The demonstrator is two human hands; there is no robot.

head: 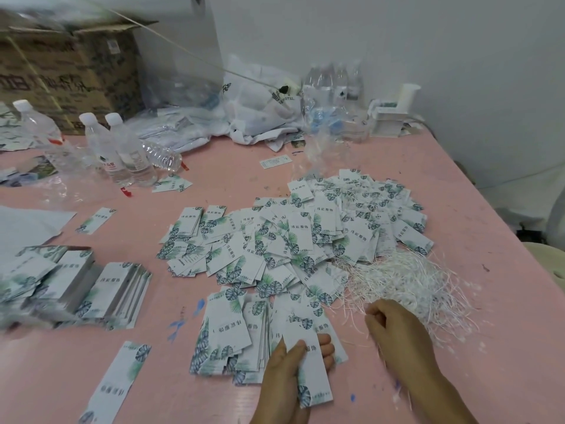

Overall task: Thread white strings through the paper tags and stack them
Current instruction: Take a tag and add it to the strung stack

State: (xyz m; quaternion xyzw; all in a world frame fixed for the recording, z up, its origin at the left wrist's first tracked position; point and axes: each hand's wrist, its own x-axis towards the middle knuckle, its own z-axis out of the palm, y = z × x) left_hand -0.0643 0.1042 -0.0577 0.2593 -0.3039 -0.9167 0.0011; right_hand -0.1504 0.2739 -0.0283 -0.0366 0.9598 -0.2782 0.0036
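Observation:
My left hand grips one long white paper tag with green leaf print, thumb on top, fingers underneath. My right hand has its fingers curled at the near edge of a loose heap of white strings; I cannot tell whether it pinches a string. A wide pile of threaded tags spreads across the middle of the pink table. A fanned bunch of tags lies just left of my left hand.
Neat stacks of tags sit at the left, and a single tag lies near the front. Water bottles, a cardboard box, plastic bags and a white holder line the back.

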